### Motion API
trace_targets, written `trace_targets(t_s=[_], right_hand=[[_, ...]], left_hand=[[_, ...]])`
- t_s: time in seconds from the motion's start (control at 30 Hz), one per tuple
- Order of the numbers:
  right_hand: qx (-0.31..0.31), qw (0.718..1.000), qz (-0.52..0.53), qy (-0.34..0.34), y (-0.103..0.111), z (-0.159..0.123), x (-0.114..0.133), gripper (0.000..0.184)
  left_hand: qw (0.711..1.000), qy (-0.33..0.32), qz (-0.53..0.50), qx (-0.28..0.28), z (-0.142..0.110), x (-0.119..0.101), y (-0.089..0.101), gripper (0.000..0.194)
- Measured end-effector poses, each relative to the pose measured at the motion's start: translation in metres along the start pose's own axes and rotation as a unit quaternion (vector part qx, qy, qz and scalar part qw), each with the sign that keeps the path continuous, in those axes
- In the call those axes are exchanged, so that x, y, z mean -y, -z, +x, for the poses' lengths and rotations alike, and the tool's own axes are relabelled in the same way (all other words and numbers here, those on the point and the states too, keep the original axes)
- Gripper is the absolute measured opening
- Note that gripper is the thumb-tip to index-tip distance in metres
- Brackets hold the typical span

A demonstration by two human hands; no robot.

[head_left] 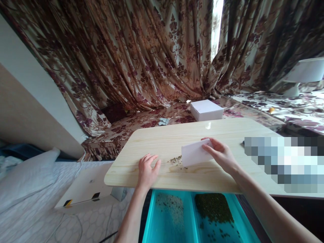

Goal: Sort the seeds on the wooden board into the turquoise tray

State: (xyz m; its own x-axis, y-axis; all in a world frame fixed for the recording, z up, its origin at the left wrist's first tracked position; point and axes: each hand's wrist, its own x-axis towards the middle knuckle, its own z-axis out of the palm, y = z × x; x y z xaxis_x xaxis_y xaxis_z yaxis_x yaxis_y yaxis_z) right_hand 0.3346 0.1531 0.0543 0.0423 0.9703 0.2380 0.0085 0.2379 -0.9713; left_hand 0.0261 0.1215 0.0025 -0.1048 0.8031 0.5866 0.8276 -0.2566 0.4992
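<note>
My right hand grips a white card by its right end, thumb on the near face. The card stands on edge, tilted, over the wooden tabletop. Against its left side lies a small scatter of mixed beans or grains, pale and dark. My left hand rests palm down on the table to the left of that scatter, fingers spread and holding nothing. Below the table's front edge sits a turquoise divided tray. Whitish grains lie in its left compartment, dark green beans in its right.
A white box stands behind the table on a flower-patterned surface, with a folded cloth left of it. Blurred-out items cover the table's right end. At the left, a large white carton lies on the bed. Patterned curtains hang behind.
</note>
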Motion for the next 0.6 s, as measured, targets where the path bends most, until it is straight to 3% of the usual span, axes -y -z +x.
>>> trace_targets(t_s=[0.6], right_hand=[[0.014,0.999,-0.010,-0.027,0.0006,-0.0012,0.0019,0.053]], left_hand=[[1.000,-0.010,-0.004,-0.004,0.0005,0.0044,-0.0020,0.028]])
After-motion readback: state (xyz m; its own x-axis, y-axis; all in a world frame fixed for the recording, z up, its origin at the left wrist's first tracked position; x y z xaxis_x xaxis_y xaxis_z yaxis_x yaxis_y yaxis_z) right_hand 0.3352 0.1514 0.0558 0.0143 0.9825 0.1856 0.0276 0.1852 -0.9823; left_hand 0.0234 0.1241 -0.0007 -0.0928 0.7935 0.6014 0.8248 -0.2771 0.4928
